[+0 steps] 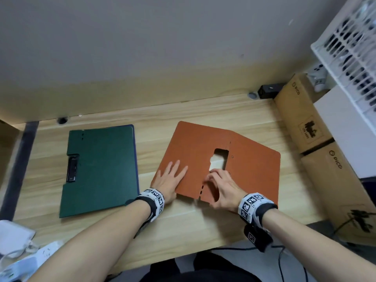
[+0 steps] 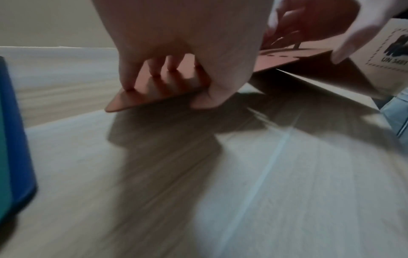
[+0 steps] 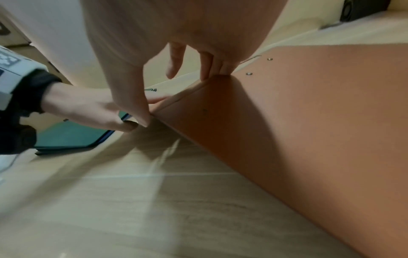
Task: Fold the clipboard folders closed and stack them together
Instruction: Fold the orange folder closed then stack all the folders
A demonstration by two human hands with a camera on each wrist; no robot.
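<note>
**Orange folder tented under both hands**

The orange folder lies open, outer side up and peaked at its spine, near the desk's right edge. The left hand grips its left flap — fingers straight on top, thumb under the edge. The right hand pinches the spine. The green folder lies closed toward the left. Two cardboard boxes read "PICO" — one labelled "UN 3481".
</note>
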